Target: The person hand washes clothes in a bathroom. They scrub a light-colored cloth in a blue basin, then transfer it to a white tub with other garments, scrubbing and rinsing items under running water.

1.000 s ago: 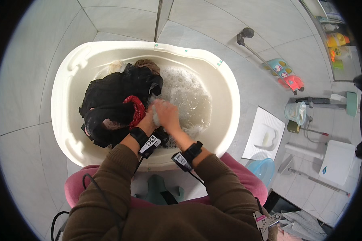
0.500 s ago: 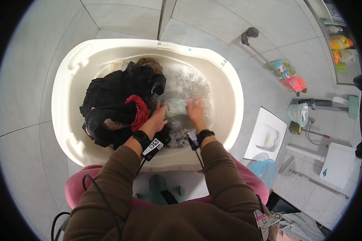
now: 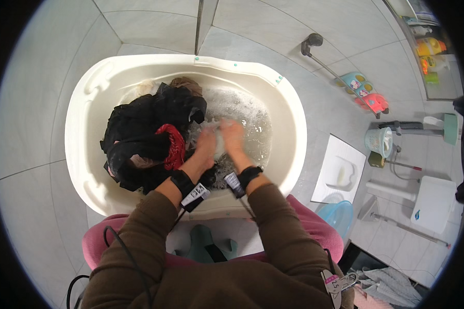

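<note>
Both hands gripped a pale cloth (image 3: 219, 138) between them in soapy water. The left hand (image 3: 205, 144) and right hand (image 3: 233, 138) were closed on it. Dark laundry (image 3: 144, 131) lay just left in the tub (image 3: 288, 118).

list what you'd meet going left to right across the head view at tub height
tub rim → dark clothes → red cloth → left hand → right hand → suds → white tray → pale cup
</note>
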`<action>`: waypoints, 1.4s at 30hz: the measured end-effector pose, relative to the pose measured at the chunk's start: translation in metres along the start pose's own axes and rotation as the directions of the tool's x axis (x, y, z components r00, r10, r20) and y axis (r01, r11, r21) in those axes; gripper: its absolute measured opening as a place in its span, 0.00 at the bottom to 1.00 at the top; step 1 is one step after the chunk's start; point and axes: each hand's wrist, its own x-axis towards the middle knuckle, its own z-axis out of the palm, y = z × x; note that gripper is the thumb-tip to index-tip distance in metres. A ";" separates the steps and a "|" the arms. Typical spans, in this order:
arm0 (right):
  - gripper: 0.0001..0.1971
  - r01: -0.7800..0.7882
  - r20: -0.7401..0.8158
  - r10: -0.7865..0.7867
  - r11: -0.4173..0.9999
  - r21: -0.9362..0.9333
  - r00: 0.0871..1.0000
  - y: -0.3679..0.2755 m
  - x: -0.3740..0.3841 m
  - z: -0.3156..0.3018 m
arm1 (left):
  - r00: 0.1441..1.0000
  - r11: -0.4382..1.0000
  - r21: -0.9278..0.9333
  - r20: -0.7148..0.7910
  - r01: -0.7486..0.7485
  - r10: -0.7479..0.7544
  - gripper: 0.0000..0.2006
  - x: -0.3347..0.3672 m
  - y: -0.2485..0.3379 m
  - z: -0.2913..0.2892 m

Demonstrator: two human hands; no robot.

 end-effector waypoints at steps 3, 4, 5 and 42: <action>0.21 -0.209 0.030 0.210 0.976 -0.056 0.977 0.050 0.034 -0.020 | 0.983 0.989 0.117 -0.152 -0.089 0.106 0.13 0.005 -0.014 0.005; 0.22 -0.237 0.040 0.241 0.969 -0.074 0.970 0.066 0.039 -0.023 | 0.975 0.992 0.113 -0.210 -0.053 0.076 0.12 0.004 -0.022 0.003; 0.23 -0.269 0.043 0.274 0.958 -0.094 0.961 0.083 0.042 -0.027 | 0.983 0.998 0.013 -0.170 0.068 -0.065 0.19 0.009 -0.023 -0.010; 0.16 0.131 -0.461 -0.171 0.984 -0.119 0.871 0.161 0.009 0.010 | 0.977 0.958 0.192 -0.058 0.211 -0.203 0.32 0.011 -0.015 -0.023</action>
